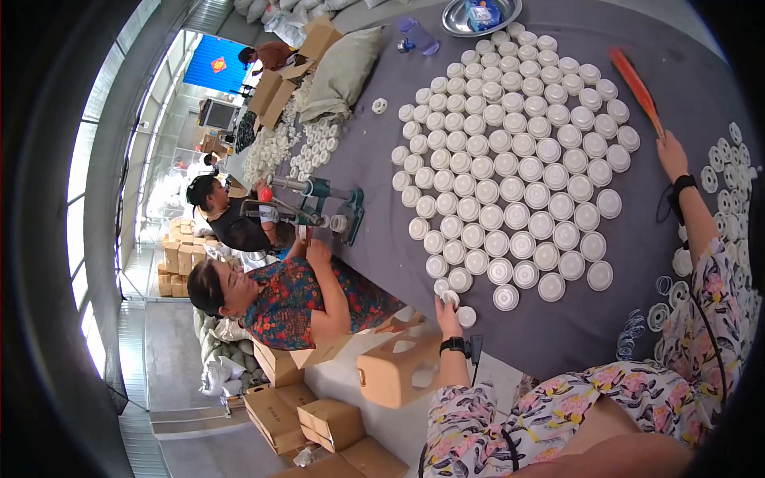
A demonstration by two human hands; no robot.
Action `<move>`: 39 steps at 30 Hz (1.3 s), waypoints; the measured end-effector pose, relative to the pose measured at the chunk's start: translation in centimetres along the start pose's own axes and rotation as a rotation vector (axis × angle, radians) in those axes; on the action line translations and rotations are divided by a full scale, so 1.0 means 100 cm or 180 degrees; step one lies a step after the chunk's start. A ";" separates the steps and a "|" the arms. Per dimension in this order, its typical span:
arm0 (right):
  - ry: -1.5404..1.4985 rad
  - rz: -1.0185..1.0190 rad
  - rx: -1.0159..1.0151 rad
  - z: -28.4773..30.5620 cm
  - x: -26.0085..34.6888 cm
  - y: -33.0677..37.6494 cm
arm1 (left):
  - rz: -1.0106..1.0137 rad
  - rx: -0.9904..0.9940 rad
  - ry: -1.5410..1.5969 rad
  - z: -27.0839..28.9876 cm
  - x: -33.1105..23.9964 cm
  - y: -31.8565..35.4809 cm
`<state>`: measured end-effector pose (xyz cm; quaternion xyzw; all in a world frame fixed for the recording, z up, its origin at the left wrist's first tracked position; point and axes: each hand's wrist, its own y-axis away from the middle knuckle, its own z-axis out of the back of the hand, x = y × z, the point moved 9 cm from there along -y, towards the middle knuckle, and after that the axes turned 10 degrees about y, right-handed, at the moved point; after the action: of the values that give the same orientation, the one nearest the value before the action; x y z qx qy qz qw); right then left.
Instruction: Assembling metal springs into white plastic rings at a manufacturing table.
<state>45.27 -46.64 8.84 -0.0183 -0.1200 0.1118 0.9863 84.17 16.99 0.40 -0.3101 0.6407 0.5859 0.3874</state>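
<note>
My left hand (449, 317) is at the table's near left edge, its fingers closed on a white round cap (450, 297). Another white cap (467, 317) sits right beside that hand. Out to the right, my right hand (672, 156) grips the thin end of a long, flat red tool (635, 84), perhaps a brush; its exact kind is unclear. The tool is tilted away from me, toward the far side. Between my hands spreads a large group of white round caps (538, 194), standing close together on the grey table cover (382, 183).
White rings (723, 199) and metal springs (631, 333) lie at the right. A green hand press (351, 215) stands at the left, where a co-worker (299, 299) sits. A metal tray (478, 29), a purple bottle (418, 36) and a sack (339, 76) are farther off.
</note>
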 end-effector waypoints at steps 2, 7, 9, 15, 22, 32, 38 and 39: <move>0.0220 0.0384 0.0021 -0.009 0.019 0.004 | -0.0014 -0.0026 0.0023 0.000 0.001 0.001; 0.0061 0.0536 0.0150 -0.002 0.023 0.012 | -0.0282 -0.0188 -0.0095 0.010 -0.004 -0.009; 0.0014 0.0544 -0.0154 0.007 0.018 0.007 | -0.0488 -0.0408 0.0018 0.013 -0.019 -0.007; 0.0158 0.0527 -0.0379 0.009 0.036 -0.029 | -0.0665 -0.0466 -0.0204 0.008 -0.038 0.025; -0.0470 0.1980 -0.1288 0.058 0.122 0.058 | -0.0325 0.0067 -0.0250 -0.047 -0.009 0.083; -0.4772 -0.0919 0.4347 -0.025 0.120 0.370 | -0.1290 0.2875 -0.2053 -0.286 0.024 0.258; -0.5449 -0.2870 0.4335 -0.028 0.032 0.434 | -0.1418 0.3875 -0.2258 -0.316 0.106 0.339; -0.5515 -0.2900 0.4281 -0.027 0.021 0.436 | -0.1417 0.3938 -0.2295 -0.316 0.116 0.346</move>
<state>38.52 -3.75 4.01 0.6295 -0.6600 -0.2337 0.3369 44.61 -9.52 8.49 0.0533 0.6087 0.0918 0.7863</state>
